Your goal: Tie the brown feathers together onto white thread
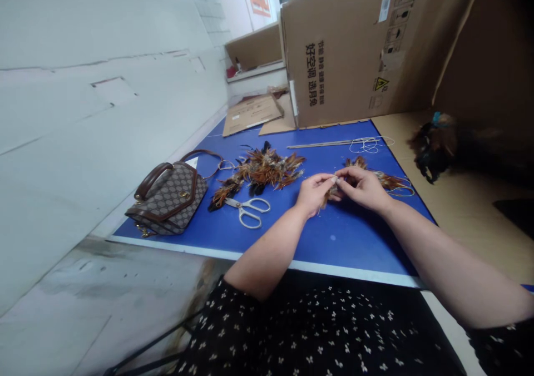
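Note:
My left hand [312, 194] is closed in a pinch, its thumb and finger meeting those of my right hand [364, 188] over the blue table top. Brown feathers [326, 198] stick out below the fingertips, held between both hands; their upper ends are hidden. Behind and beside my right hand lie more brown feathers [392, 182] with a loop of thin cord. A larger pile of brown and black feathers [267, 167] rests to the left of my hands. Grey-handled scissors [250, 211] lie flat in front of that pile.
A patterned handbag [175, 198] stands at the table's left end. Along the back lie a thin stick [321, 144] and loose white string [365, 145]. A big cardboard box [346, 59] rises behind the blue table top [334, 248]. Dark feathers [436, 148] with a blue tie are at right.

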The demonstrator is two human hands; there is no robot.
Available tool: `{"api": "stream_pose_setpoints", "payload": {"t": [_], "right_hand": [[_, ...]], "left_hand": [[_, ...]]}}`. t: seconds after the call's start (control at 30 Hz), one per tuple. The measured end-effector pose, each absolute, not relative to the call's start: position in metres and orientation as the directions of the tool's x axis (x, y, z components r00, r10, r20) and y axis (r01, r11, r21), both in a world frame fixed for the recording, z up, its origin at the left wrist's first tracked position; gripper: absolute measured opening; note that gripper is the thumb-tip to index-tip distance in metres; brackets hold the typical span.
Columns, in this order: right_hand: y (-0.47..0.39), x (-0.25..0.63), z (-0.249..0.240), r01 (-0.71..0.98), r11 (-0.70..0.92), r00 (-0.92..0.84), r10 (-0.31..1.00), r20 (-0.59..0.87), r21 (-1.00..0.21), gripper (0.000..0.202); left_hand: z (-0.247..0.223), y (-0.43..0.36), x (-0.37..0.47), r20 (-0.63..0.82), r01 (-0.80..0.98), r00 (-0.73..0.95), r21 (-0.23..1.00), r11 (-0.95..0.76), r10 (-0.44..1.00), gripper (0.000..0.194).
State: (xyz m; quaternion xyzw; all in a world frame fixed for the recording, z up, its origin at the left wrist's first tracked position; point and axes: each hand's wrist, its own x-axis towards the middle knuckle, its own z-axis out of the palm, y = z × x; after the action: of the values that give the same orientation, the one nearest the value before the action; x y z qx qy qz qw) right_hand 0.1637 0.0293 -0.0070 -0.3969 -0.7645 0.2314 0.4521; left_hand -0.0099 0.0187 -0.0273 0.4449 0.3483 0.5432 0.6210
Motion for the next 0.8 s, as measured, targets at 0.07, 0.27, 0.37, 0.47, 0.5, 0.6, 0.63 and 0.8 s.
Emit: {"api": "stream_pose_setpoints", "payload": {"t": [0.07,0.27,0.37,0.47,0.5,0.6,0.63,0.8], "right_hand": [[0.0297,0.1636,-0.0081,0.392,0.591,-0.281,0.807,0.520,-0.705,0.030],[0.0331,0.1660,-0.0095,0.405,0.658,-0.310,0.752,0.582,-0.635,0.029],[0.0335,0.1668,-0.0083,0.415,0.730,-0.359,0.680,0.640,-0.543,0.022],[0.0330,0.1670,-0.0076,0.424,0.763,-0.379,0.639,0.669,-0.488,0.019],[0.0328,0.1670,-0.0076,0.425,0.770,-0.383,0.630,0.676,-0.477,0.019],[0.0332,0.1670,-0.0078,0.424,0.788,-0.392,0.604,0.694,-0.446,0.018],[0.0336,0.1671,-0.0081,0.426,0.793,-0.396,0.596,0.698,-0.435,0.017],[0.0370,0.1677,-0.0112,0.459,0.792,-0.420,0.592,0.688,-0.402,0.014]], "left_hand": [[-0.0265,0.0193,-0.0104,0.054,-0.356,0.178,0.934,0.013,0.983,0.052],[-0.0301,0.0230,-0.0123,0.052,-0.330,0.187,0.944,0.013,0.981,0.044],[-0.0308,0.0242,-0.0127,0.038,-0.331,0.193,0.943,0.029,0.981,0.041],[-0.0298,0.0239,-0.0132,0.011,-0.328,0.207,0.943,0.059,0.978,0.037],[-0.0293,0.0236,-0.0134,0.002,-0.329,0.212,0.942,0.069,0.977,0.036],[-0.0284,0.0223,-0.0144,-0.016,-0.349,0.238,0.932,0.101,0.971,0.035],[-0.0282,0.0220,-0.0147,-0.019,-0.360,0.252,0.926,0.112,0.967,0.036],[-0.0278,0.0211,-0.0151,-0.051,-0.374,0.285,0.913,0.160,0.957,0.042]]}}
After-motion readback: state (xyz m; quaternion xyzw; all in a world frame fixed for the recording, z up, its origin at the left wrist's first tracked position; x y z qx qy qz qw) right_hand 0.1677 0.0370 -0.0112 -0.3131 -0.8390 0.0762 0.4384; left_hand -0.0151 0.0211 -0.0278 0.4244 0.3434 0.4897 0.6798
